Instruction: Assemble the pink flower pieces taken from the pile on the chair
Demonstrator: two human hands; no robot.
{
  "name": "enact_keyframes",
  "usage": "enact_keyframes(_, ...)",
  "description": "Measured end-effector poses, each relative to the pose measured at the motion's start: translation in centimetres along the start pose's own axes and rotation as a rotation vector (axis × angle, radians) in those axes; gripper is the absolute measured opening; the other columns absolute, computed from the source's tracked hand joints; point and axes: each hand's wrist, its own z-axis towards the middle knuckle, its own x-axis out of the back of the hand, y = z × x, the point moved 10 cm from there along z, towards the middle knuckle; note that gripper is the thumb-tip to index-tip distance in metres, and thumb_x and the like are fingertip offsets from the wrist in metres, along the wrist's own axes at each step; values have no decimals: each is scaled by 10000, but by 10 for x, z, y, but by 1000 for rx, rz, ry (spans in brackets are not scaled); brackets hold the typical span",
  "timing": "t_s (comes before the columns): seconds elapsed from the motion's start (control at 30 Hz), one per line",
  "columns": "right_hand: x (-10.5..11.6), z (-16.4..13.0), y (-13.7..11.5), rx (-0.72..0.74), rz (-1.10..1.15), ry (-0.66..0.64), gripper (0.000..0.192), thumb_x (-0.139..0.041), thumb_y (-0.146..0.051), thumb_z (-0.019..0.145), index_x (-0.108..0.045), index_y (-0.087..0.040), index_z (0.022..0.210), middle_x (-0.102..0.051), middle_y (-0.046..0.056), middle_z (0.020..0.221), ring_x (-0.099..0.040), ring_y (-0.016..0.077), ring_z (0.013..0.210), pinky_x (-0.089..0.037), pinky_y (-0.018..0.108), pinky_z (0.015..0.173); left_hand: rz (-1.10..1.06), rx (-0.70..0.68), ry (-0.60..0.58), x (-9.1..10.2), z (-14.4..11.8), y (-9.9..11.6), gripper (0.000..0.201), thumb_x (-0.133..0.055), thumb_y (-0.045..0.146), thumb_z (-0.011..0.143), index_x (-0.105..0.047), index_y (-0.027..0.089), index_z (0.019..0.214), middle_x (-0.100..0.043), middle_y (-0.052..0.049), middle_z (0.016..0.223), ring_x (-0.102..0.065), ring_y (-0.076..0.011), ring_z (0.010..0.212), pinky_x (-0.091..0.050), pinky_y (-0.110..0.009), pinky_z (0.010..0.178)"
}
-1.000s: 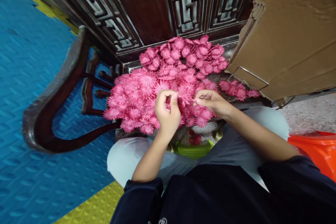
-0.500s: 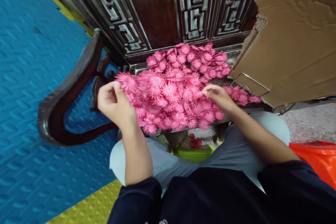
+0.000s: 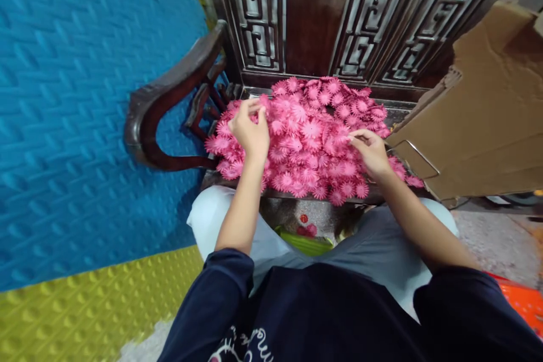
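Observation:
A heap of pink paper flowers (image 3: 314, 141) covers the seat of a dark wooden chair (image 3: 169, 96) in front of my knees. My left hand (image 3: 251, 130) rests on the heap's left rear part. Its fingertips are bunched on a pink flower (image 3: 263, 103) at the top of the pile. My right hand (image 3: 372, 151) lies on the heap's right side, thumb and forefinger pinching the petals of a flower (image 3: 348, 141) there. Both forearms are bare below dark blue sleeves.
The chair's carved back (image 3: 339, 17) rises behind the heap and its curved armrest is at left. A torn cardboard box (image 3: 479, 124) with a wire handle (image 3: 419, 153) leans in at right. Blue foam mat (image 3: 85, 96), yellow mat (image 3: 85, 305), an orange bag (image 3: 524, 301), a green thing (image 3: 305, 243) between my knees.
My left hand carried a flower out to the left, then came back onto the heap's left rear. My right hand left the shared flower and went to the heap's right side. The view tilted.

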Motion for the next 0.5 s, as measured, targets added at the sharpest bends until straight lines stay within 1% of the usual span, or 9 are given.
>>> enact_keyframes(0.03, -6, 0, -10, 22, -23, -23, 180, -704, -316, 646, -617, -195, 746, -630, 5, 781, -577, 139, 744, -450, 311, 775, 61, -13, 33, 0, -2, -1, 197, -629, 144, 736, -589, 207, 919, -654, -4, 832, -613, -164, 876, -398, -372, 955)
enact_keyframes(0.07, -11, 0, -22, 51, -56, -42, 165, -695, -313, 660, -620, -196, 748, -633, 9, 788, -580, 141, 751, -454, 314, 778, 86, -17, 42, -2, -4, -2, 247, -643, 114, 710, -594, 211, 932, -661, 4, 804, -617, -163, 852, -401, -373, 946)
enact_keyframes(0.13, -17, 0, -43, 95, -106, -60, 141, -680, -305, 680, -620, -203, 757, -638, 12, 807, -583, 142, 760, -462, 319, 779, 45, 7, 52, -6, -6, -3, 285, -647, 85, 686, -596, 213, 935, -664, 14, 756, -618, -149, 777, -438, -343, 874)
enact_keyframes(0.2, -20, 1, -57, 103, -119, -64, 122, -665, -295, 691, -618, -211, 765, -637, 9, 808, -578, 139, 737, -471, 321, 755, -60, 47, 33, -9, -5, -2, 279, -656, 86, 675, -597, 212, 917, -661, 21, 721, -614, -134, 718, -464, -300, 784)
enact_keyframes(0.3, -23, 8, -65, 97, -126, -59, 98, -652, -277, 693, -613, -212, 755, -622, 1, 763, -561, 131, 677, -475, 320, 705, -239, 110, -43, -11, -3, 5, 256, -702, 147, 653, -605, 211, 881, -659, 18, 719, -617, -121, 693, -476, -257, 705)
enact_keyframes(0.4, -26, 20, -73, 145, -115, -1, 84, -638, -273, 707, -602, -209, 747, -612, 1, 761, -571, 133, 688, -473, 318, 708, -385, 160, -133, -10, -4, 17, 255, -732, 209, 634, -613, 205, 860, -655, 8, 742, -621, -114, 699, -488, -243, 695)
enact_keyframes(0.43, -29, 24, -77, 167, -103, 26, 83, -632, -278, 715, -597, -209, 744, -613, 4, 767, -577, 137, 702, -473, 316, 708, -424, 173, -158, -9, -5, 20, 257, -737, 215, 628, -615, 204, 854, -652, 7, 741, -621, -111, 699, -493, -241, 698)
enact_keyframes(0.5, -43, 33, -87, 217, -73, 47, 86, -629, -283, 725, -595, -210, 753, -615, 7, 770, -586, 142, 722, -474, 310, 710, -491, 199, -193, -7, -7, 27, 265, -753, 220, 608, -617, 205, 836, -647, 11, 730, -620, -105, 693, -501, -239, 707)
